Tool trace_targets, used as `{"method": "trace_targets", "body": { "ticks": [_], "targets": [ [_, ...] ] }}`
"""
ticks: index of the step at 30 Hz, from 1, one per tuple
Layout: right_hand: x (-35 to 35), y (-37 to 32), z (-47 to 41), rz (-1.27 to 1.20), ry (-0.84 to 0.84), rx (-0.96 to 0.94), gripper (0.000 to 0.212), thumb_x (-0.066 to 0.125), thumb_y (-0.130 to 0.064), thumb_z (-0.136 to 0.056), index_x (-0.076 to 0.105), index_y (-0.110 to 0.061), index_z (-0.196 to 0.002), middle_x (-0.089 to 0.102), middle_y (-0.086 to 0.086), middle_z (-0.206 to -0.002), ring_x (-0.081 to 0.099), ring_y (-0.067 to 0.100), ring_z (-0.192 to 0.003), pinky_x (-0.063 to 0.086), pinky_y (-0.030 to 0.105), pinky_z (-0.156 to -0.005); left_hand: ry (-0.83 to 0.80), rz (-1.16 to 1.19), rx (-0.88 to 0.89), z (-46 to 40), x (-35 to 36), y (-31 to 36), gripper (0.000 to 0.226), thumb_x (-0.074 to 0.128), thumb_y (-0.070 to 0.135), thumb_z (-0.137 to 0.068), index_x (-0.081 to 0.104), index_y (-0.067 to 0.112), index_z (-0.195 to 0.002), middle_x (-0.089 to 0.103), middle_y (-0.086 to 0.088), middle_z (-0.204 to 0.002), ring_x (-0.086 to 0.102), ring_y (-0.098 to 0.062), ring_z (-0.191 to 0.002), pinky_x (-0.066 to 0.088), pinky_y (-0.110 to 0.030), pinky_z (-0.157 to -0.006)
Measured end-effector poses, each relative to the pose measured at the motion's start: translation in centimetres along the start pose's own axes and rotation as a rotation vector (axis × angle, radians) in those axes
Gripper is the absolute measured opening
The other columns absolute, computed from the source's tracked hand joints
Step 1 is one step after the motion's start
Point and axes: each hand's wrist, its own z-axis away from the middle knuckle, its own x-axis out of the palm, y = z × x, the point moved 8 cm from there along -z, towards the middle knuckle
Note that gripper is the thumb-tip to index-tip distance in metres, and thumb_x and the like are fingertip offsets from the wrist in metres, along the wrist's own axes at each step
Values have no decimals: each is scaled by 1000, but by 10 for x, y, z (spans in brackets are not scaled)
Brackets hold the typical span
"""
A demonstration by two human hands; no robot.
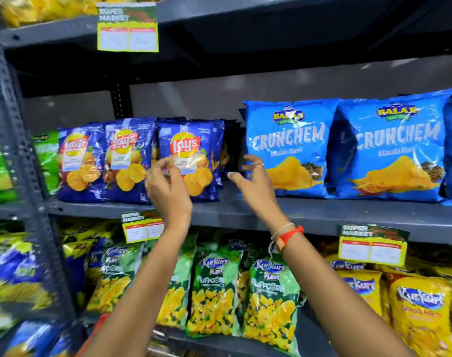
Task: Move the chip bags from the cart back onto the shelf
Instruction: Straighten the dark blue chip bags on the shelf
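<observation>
Dark blue Lay's chip bags (191,140) stand upright in a row on the middle grey shelf (322,215). My left hand (168,186) hovers just in front of the rightmost Lay's bag, fingers loosely curled and holding nothing. My right hand (253,179) is raised at that bag's right side, fingers spread, in the gap before the light blue Crunchem bags (289,148). Neither hand grips a bag. The cart is out of sight.
Green and yellow Kurkure bags (214,292) fill the lower shelf. Green bags (46,155) sit at the far left behind a grey upright post (19,150). Price tags (142,228) hang from the shelf edges. Yellow bags lie on the top shelf (39,9).
</observation>
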Motion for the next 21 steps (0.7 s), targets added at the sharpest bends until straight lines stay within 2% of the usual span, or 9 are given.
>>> {"method": "trace_targets", "body": {
  "ticks": [2, 3, 5, 7, 9, 12, 15, 18, 21],
  "targets": [
    [34, 0, -1, -118, -108, 109, 59, 66, -21, -83, 39, -8, -134, 54, 19, -128, 53, 27, -117, 40, 35, -101, -108, -84, -140, -10, -9, -18, 51, 38, 39, -83, 52, 13, -124, 58, -12, -130, 51, -30, -121, 38, -45, -105],
    [49, 0, -2, -149, -154, 157, 62, 65, -24, -84, 36, -9, -137, 52, 17, -130, 51, 28, -122, 40, 38, -105, -177, -81, -217, -12, -9, -27, 48, 37, 34, -89, 46, 13, -132, 52, -10, -138, 45, -28, -128, 33, -40, -108],
    [72, 5, -9, -162, -202, 221, 67, 65, -31, -83, 34, -12, -139, 53, 10, -124, 50, 30, -126, 39, 45, -109, -283, -26, -330, -10, -4, -37, 47, 36, 28, -95, 39, 11, -139, 42, -7, -146, 38, -24, -133, 28, -35, -108],
    [91, 16, -22, -162, -204, 238, 76, 67, -43, -71, 39, -15, -136, 59, 9, -124, 55, 33, -122, 41, 47, -107, -366, 11, -415, -8, 0, -45, 53, 36, 35, -94, 35, 11, -141, 38, -8, -149, 33, -24, -137, 26, -35, -110],
    [102, 24, -31, -157, -197, 234, 80, 64, -48, -59, 44, -18, -131, 62, 11, -127, 58, 32, -118, 43, 48, -106, -412, 37, -506, -7, 2, -50, 70, 39, 53, -83, 39, 12, -139, 42, -10, -146, 37, -25, -135, 28, -33, -109],
    [95, -2, -8, -70, -162, 234, 69, 66, -33, -74, 38, -18, -136, 58, 11, -133, 55, 32, -122, 41, 48, -107, -461, 39, -516, -15, 15, -68, 93, 35, 69, -55, 54, 13, -126, 59, -16, -130, 55, -33, -118, 39, -49, -106],
    [90, -11, 6, -14, -119, 220, 70, 65, -26, -81, 32, -18, -142, 55, 10, -137, 52, 32, -125, 40, 46, -107, -482, -25, -519, -24, 24, -72, 97, 30, 72, -55, 51, 12, -128, 56, -13, -132, 54, -32, -117, 39, -49, -105],
    [89, -14, 11, -3, -75, 179, 67, 64, -21, -81, 33, -17, -141, 57, 9, -135, 53, 31, -124, 42, 42, -105, -478, -82, -529, -31, 27, -71, 96, 27, 71, -61, 48, 5, -128, 55, -20, -131, 52, -38, -118, 38, -49, -105],
    [90, -15, 9, -7, -55, 174, 66, 64, -20, -81, 35, -16, -140, 54, 8, -138, 52, 30, -125, 41, 41, -106, -486, -89, -528, -41, 35, -85, 107, 24, 76, -50, 48, 7, -129, 55, -19, -132, 53, -37, -118, 39, -50, -105]
  ]
}}
